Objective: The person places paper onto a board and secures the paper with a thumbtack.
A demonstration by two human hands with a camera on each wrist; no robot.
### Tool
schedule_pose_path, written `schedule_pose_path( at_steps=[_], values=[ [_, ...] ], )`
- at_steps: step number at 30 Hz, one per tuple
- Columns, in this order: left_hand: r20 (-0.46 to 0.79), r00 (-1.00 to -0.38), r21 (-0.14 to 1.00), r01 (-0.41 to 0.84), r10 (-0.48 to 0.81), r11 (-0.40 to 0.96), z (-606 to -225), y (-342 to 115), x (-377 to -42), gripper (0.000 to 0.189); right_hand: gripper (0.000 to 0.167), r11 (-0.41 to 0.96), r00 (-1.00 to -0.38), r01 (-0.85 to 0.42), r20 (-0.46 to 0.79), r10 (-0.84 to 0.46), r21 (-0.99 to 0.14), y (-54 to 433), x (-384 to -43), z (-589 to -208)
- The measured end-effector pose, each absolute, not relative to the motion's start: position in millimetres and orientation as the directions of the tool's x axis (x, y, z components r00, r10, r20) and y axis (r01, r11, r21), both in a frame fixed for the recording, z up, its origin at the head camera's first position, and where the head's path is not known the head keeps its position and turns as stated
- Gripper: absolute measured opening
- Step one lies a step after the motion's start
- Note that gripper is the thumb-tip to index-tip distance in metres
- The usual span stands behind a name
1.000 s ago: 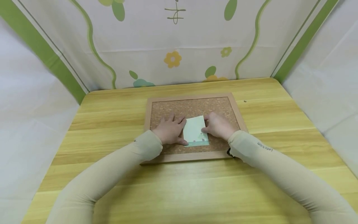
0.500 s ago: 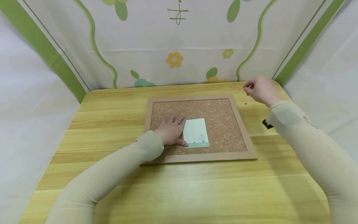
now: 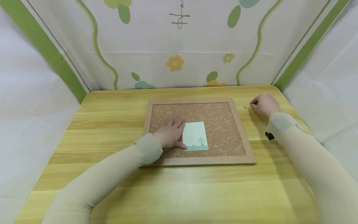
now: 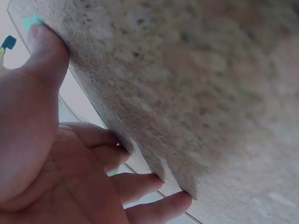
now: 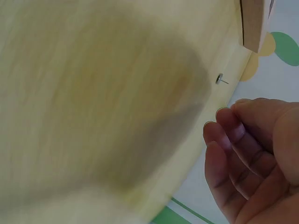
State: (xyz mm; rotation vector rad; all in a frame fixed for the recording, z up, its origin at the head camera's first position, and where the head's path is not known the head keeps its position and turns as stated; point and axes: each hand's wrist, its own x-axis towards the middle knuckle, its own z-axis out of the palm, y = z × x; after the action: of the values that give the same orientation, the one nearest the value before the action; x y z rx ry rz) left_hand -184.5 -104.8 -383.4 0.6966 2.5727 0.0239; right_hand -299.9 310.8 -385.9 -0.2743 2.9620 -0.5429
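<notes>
A pale green note sheet with a printed bottom edge lies on a wood-framed cork board. My left hand rests spread on the board, its thumb on the sheet's lower left corner and its fingertips at the left edge. In the left wrist view, the fingertips touch the cork. Right of the board, my right hand hovers just above the table beside a thumbtack. In the right wrist view, the thumbtack lies with its pin sticking up sideways, apart from the bent, relaxed fingers; I see nothing between them.
The board lies on a yellow wood-grain table. A white curtain with flower prints stands behind the table's back edge, and white cloth walls flank both sides. A black piece hangs at the right sleeve cuff.
My right hand left the note's right edge, moved right off the board, then came down beside the thumbtack. My left hand stays on the sheet and board.
</notes>
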Motion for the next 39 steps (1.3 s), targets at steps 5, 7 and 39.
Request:
schedule_pose_path(
  at_steps=[5, 7, 39],
  values=[
    [-0.434, -0.765, 0.148, 0.461, 0.477, 0.875, -383.3, -105.6, -183.3, 0.11, 0.031, 0.906, -0.98, -0.121, -0.098, -0.174, -0.406, 307.2, -302.4, -393.5],
    [-0.438, -0.764, 0.155, 0.455, 0.474, 0.877, -382.9, -105.3, -183.0, 0.11, 0.03, 0.907, -0.979, -0.13, -0.094, -0.182, -0.4, 306.1, -304.1, -395.6],
    [-0.443, -0.767, 0.145, 0.449, 0.464, 0.882, -382.5, -103.4, -181.4, 0.109, 0.016, 0.883, -0.975, -0.219, 0.054, -0.216, -0.415, 293.5, -286.6, -378.6]
  ],
)
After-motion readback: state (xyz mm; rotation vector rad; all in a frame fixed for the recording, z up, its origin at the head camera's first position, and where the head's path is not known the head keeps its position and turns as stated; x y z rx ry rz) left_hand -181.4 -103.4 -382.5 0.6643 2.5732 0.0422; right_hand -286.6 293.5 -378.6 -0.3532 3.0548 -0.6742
